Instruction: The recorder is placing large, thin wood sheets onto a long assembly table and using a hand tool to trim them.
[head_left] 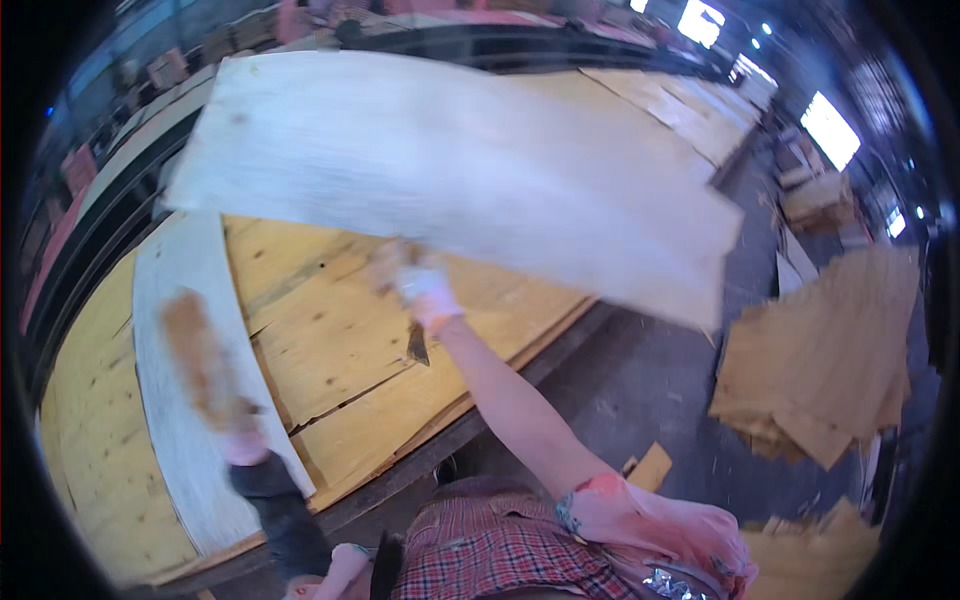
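Observation:
A large pale sheet of wood veneer (460,170) is lifted at a tilt over the work surface and smeared by motion. My right hand (415,283), in a whitish glove, is closed at the sheet's near edge. Just below that hand is a small dark pointed shape (418,345); I cannot tell what it is. My left hand (200,355), in an orange-brown glove, is blurred, with its fingers stretched out over a narrow white veneer strip (180,300). Beneath everything lies a layer of yellowish, knotty veneer (330,350) with dark gaps between its pieces.
Brown veneer sheets (820,350) are piled at the right, with more pieces (815,550) at the lower right. A scrap (650,467) lies on the grey floor (640,385). Dark rails (90,265) run along the far left side. Pale sheets (680,105) cover the table's far end.

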